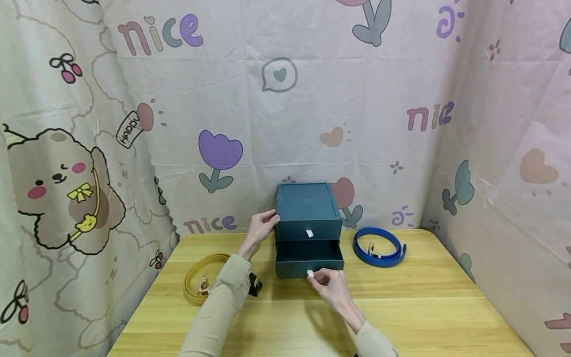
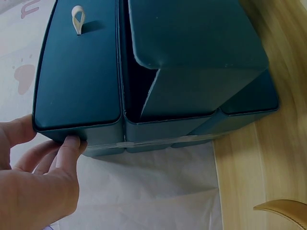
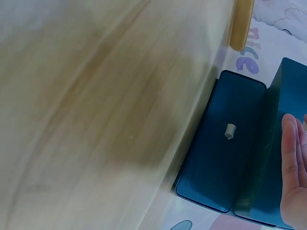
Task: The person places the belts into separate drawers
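A dark teal drawer box (image 1: 308,201) stands at the back of the table, with its middle drawer (image 1: 287,270) pulled out and its inside dark. My right hand (image 1: 333,288) pinches the white pull tab (image 1: 310,273) on that drawer's front between thumb and fingers. Up at the box's top left front corner, my left hand (image 1: 260,229) grips the edge, one finger over the top and others against the side. The top drawer (image 2: 79,72), with a white loop, is closed. So is the bottom drawer (image 3: 218,153), hidden in the head view.
On the right lies a coiled blue belt (image 1: 378,261). A coiled yellow belt (image 1: 189,280) lies on the left, partly behind the left sleeve (image 1: 223,302). Beside that sleeve is a small black object (image 1: 255,286), partly covered. A patterned cloth (image 1: 285,124) hangs behind the table.
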Available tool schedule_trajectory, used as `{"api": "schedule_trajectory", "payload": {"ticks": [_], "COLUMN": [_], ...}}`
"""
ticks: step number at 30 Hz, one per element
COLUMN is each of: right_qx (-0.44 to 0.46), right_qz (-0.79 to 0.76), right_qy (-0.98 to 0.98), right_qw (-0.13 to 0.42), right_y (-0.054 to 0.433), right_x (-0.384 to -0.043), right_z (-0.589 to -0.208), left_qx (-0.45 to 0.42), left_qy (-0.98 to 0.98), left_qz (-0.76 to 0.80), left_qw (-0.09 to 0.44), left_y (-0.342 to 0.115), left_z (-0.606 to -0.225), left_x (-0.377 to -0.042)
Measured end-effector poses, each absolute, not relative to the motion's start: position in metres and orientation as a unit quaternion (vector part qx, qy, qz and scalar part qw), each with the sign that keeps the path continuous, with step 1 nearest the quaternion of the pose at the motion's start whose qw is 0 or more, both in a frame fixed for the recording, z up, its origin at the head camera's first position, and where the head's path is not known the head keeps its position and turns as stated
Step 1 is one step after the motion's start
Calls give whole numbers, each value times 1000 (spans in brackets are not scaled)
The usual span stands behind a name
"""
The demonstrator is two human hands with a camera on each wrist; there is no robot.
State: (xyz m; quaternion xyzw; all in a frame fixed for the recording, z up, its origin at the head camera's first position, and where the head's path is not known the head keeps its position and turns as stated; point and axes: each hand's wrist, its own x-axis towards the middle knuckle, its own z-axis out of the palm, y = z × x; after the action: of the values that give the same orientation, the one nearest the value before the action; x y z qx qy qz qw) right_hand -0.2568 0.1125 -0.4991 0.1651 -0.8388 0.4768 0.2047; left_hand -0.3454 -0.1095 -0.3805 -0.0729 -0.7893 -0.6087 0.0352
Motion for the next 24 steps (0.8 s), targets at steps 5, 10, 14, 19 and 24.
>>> {"api": "schedule_trajectory", "payload": {"ticks": [5,10,14,19,24], "right_qx": [167,172,175,181,189], "right_qz": [482,482,485,488,490], "right_qy": [-836,-834,-833,-830,-828], "right_qw": [202,205,203,201,198], "right_y": [113,113,113,114,117], "right_x": [-255,-253,-251,-251,-250], "right_z": [-500,-502,-502,-504,-505], "left_qx": [-72,-72,-72,-72,-72], "left_qy": [-792,-794,-792,-790,-788], "left_qz": [-605,-603,-606,-608,-610], "left_qw": [36,38,35,33,32], "left_y": [-110,-110,-110,-109,-109], "left_z": [-381,-381,-381,-380,-379], "left_x": [-345,-345,-344,-344,-343]}}
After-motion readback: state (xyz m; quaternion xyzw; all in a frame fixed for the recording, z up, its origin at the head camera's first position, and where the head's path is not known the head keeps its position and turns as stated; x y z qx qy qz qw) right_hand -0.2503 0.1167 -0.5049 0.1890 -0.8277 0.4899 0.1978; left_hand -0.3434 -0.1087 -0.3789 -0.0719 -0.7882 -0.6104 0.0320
